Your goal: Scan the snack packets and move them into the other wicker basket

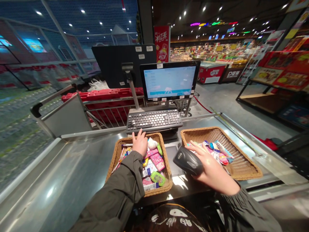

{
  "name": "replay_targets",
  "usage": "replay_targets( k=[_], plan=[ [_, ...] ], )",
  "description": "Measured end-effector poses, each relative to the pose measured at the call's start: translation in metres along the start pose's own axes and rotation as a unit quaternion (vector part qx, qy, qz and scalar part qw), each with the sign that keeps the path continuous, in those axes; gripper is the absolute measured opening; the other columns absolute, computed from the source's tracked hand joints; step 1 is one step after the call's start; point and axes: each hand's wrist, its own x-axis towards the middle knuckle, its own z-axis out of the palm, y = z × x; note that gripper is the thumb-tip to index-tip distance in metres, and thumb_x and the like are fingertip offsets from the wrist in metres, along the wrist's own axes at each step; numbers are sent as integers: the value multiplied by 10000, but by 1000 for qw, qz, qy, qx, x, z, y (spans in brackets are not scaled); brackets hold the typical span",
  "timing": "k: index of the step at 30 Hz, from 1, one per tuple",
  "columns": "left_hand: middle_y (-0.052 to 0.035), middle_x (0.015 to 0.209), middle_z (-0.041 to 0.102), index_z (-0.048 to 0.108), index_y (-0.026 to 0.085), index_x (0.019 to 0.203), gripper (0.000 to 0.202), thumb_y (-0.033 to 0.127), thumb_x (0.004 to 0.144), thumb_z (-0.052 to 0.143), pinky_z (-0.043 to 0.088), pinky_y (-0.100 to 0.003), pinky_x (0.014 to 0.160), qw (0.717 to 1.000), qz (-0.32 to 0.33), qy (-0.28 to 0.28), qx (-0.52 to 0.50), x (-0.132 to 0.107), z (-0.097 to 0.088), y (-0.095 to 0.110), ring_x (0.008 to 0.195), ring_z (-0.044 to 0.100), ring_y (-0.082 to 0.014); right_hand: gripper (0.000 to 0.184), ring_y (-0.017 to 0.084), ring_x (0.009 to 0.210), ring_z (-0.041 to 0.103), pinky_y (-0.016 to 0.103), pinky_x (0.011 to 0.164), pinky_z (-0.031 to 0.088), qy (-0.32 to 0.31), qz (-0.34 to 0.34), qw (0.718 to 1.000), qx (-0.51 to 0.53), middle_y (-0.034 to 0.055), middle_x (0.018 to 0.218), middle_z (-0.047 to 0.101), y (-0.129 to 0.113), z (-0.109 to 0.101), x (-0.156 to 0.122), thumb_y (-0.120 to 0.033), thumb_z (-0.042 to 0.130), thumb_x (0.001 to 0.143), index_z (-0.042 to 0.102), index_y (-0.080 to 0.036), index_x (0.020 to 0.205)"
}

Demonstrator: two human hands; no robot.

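Two woven wicker baskets sit side by side on the counter, both holding small colourful packaged goods. My left hand [140, 142] rests at the far side of the left basket [115, 165], fingers beside a white round item [152, 143], and seems to hold nothing. Below it lie a pink box [157, 161] and a green item [158, 179]. My right hand [211, 166] lies over a black handheld barcode scanner [187, 160], gripping it above the near edge of the right basket [243, 164]. Slim packets [217, 151] fill that basket's far-left part.
Behind the baskets stand a black keyboard [154, 120] and a lit checkout monitor [169, 80]. A stainless steel counter [72, 161] runs beneath everything, with a red-handled cart rack [108, 111] beyond. Shop shelves and freezers fill the background.
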Motion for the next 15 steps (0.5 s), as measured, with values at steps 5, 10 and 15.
replay_targets(
  k=[5,10,15],
  plan=[
    [-140,1365,573,674,177,877,180,159,868,495,162,-718,1109,1000,6,16,-1,1,-7,6,1419,324,-333,575,370,1416,346,667,1138,236,7,7,1000,4,148,1396,541,8,-1,-4,-258,612,769,529,-189,1334],
    [-127,1393,550,663,193,876,130,179,853,535,132,-721,1115,999,19,16,-19,5,-30,14,1429,301,-339,597,373,1407,360,665,1142,230,21,10,1000,5,138,1397,544,14,-4,-7,-224,612,750,528,-209,1340],
    [-133,1441,503,660,200,930,129,216,863,551,71,-697,1143,997,54,24,-56,10,-57,35,1448,262,-341,552,374,1407,360,677,1132,228,15,29,999,4,135,1402,538,16,-13,-7,-209,599,748,559,-209,1299]
  ],
)
